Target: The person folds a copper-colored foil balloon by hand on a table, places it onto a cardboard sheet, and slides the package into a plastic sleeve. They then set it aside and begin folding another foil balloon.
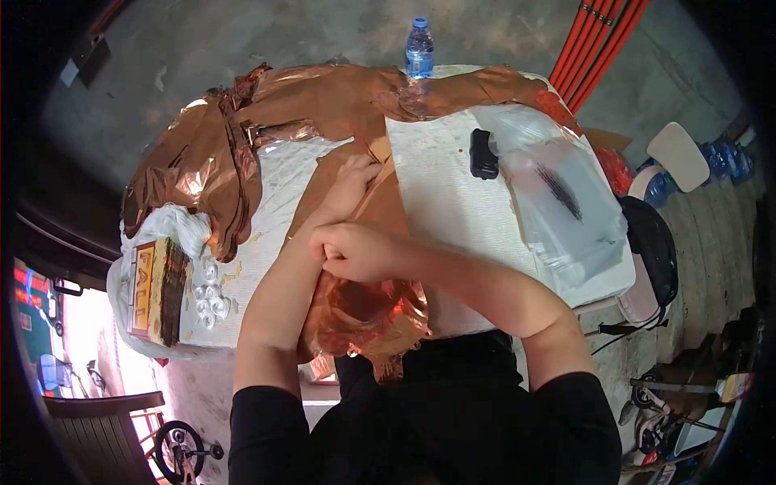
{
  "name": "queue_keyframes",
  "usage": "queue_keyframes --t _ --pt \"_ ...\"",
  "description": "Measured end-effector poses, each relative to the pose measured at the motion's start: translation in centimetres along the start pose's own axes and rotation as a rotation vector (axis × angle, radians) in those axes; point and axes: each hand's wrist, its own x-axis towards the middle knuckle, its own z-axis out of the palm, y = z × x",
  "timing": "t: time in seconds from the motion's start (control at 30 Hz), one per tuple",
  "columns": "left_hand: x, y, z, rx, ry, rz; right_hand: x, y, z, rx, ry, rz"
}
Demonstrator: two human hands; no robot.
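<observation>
My left hand rests on a copper-coloured foil sheet near the middle of the table, its fingers spread on the foil beside a fold. Across my left forearm reaches my right arm, and my right hand is closed beside that forearm, just above the foil. What its curled fingers hold, if anything, is hidden. Shiny, crumpled foil hangs over the near table edge below my right hand.
More copper foil covers the back and left of the white table. A water bottle stands at the back. On the right are a black object and a plastic bag; at left, a patterned box and small clear pieces.
</observation>
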Motion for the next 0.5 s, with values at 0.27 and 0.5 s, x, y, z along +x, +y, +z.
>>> queue_keyframes --t 0.27,0.5 --pt "-0.4 1.3 -0.5 0.011 0.022 -0.032 -2.2 12.1 -6.4 -0.475 0.543 0.123" --pt "0.1 2.8 -1.8 -0.151 -0.054 -0.208 -2.4 11.4 -2.7 -0.785 0.341 0.226"
